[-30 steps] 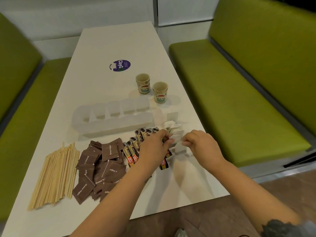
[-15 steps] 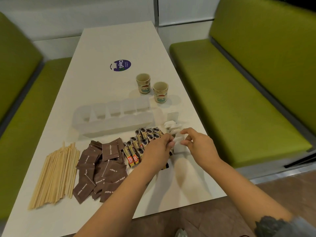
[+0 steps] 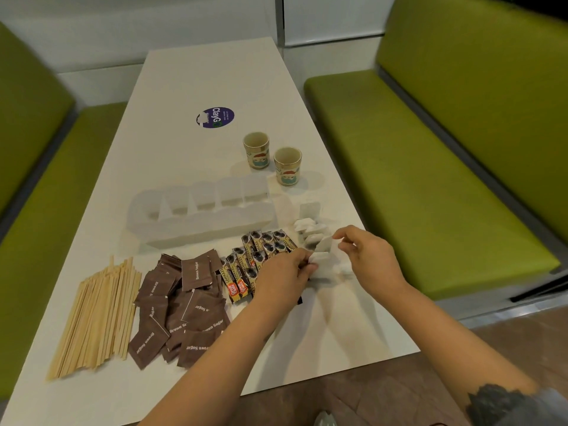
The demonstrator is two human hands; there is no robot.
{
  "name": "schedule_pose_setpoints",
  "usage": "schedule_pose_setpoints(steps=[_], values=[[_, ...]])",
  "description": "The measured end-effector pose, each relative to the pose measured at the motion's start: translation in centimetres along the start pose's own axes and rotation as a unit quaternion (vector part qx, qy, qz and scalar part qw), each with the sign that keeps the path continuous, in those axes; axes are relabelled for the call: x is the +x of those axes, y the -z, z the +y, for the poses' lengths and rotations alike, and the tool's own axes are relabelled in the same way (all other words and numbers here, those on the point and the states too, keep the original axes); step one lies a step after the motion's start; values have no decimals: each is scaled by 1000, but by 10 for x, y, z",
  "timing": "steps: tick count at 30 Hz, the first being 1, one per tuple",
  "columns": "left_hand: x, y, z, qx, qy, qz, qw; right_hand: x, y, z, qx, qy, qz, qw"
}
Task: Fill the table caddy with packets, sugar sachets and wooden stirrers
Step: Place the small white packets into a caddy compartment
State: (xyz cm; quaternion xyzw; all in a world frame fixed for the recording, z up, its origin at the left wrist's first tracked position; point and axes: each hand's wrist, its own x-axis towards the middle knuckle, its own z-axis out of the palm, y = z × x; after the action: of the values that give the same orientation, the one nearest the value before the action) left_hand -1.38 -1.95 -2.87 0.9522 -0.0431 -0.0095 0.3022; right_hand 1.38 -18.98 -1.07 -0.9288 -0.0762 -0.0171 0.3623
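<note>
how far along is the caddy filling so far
Nothing looks done: the white caddy shows no contents in its compartments. In hand: the left hand and right hand each grip white packets from the pile. Left: the wooden stirrers, brown sugar sachets and coffee sticks, all lying on the table.

both hands [image 3: 325, 265] pinching white packets [image 3: 322, 262]

Brown sugar sachets [image 3: 184, 305], pale wooden stirrers [image 3: 95, 318], white caddy [image 3: 203, 216], green benches [image 3: 430, 186].
</note>
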Motion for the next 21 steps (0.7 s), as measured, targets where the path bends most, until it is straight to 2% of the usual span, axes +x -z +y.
schedule_pose_setpoints(steps=[4, 12, 21], values=[[0, -2, 0, -3, 0, 8, 1000, 9, 0, 3, -70, 52, -10, 996], [0, -4, 3, -22, -5, 24, 999, 19, -4, -5, -92, 73, 2, 993], [2, -10, 2, -42, -22, 61, 997, 20, 4, -13, -65, 18, -53, 996]])
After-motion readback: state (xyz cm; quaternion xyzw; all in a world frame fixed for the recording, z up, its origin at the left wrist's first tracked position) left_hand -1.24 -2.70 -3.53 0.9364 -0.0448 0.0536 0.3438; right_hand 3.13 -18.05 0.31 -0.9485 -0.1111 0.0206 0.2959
